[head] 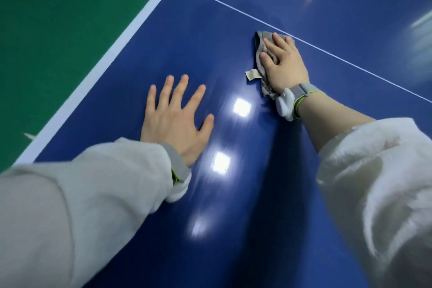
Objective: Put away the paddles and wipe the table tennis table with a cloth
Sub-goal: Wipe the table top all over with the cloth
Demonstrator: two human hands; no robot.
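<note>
The blue table tennis table (187, 37) fills most of the view. A grey cloth (260, 50) with a small beige tag lies on it just below the thin white centre line. My right hand (284, 64) presses flat on the cloth, fingers fairly straight and pointing up-left. My left hand (174, 119) rests flat on the bare table surface to the left, fingers spread, holding nothing. No paddles are in view.
The table's white edge stripe (112, 51) runs diagonally from lower left to the top. Beyond it lies green floor (58, 11). Ceiling lights reflect as bright patches (242, 107) between my hands. Both wrists wear grey bands.
</note>
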